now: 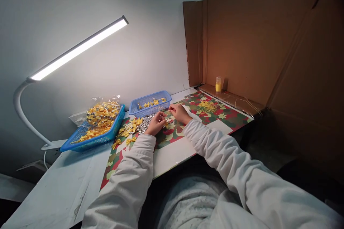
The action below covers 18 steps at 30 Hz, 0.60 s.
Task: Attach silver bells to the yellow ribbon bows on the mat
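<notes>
Yellow thread (168,113) runs as a short, thin strand between the person's two hands, just right of the middle of the frame and over the worktable. Beneath it lies a sheet patterned in red, green and cream (176,134), with stars and plain white patches; the bare white tabletop (53,189) shows at lower left. From where I stand, a lit bar lamp (80,48) on a bent neck slants across the upper left, brightening the pale wall (153,43), while tall brown cardboard (249,32) closes off the right side. A small bottle with yellow contents (218,86) stands at the foot of the cardboard. Left of centre sits a blue basket (118,126) heaped with yellow pieces; a shallower blue basket (158,108) near the middle holds a few more. Silver beads (146,124) and yellow bows (130,140) lie beside the left hand, and a tangle of yellow threads (208,106) rests farther right.

Both forearms, in pale sleeves (131,171), reach up from the lower edge and converge. The right hand (178,113) bends in, thumb and fingertips pinched on the strand. The left hand (157,123) faces it closely, fingers curled toward the thumb; whether it grips anything, I cannot tell.
</notes>
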Tool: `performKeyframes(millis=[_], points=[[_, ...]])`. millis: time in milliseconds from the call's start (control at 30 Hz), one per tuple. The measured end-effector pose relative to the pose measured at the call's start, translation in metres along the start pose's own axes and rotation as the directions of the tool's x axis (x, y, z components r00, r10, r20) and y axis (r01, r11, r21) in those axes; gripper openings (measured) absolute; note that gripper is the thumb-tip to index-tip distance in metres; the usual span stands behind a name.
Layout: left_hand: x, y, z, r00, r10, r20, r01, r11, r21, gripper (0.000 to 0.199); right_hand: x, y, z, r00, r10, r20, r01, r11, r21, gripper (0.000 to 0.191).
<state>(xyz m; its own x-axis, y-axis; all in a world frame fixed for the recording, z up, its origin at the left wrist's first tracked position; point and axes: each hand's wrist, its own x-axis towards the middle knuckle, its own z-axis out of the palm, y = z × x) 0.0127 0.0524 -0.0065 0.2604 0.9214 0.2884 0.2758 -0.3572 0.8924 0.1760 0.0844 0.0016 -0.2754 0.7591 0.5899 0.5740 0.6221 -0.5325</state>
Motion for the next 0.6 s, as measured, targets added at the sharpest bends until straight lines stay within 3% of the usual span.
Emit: performKeyframes(millis=[200,367,500,600], points=[[-0.002,0.004,0.002,0.999,0.042,0.016,-0.043,0.999,0.028,0.016,0.0,0.002,0.001,1.0,-0.001,0.007,0.001,1.0,-0.006,0.012],[-0.005,0.008,0.004,0.998,0.068,0.019,-0.07,0.98,0.184,0.019,0.0,-0.001,0.0,0.997,-0.051,-0.066,0.059,0.992,0.115,0.012],[-0.008,0.008,0.005,0.999,0.015,0.036,-0.025,0.961,0.275,0.018,0.0,-0.007,-0.002,0.994,-0.097,-0.047,0.104,0.98,0.167,0.01],[-0.009,0.007,0.003,0.999,-0.017,0.041,0.003,0.946,0.324,0.019,-0.002,-0.01,-0.006,0.998,-0.055,-0.01,0.055,0.983,0.175,0.008]])
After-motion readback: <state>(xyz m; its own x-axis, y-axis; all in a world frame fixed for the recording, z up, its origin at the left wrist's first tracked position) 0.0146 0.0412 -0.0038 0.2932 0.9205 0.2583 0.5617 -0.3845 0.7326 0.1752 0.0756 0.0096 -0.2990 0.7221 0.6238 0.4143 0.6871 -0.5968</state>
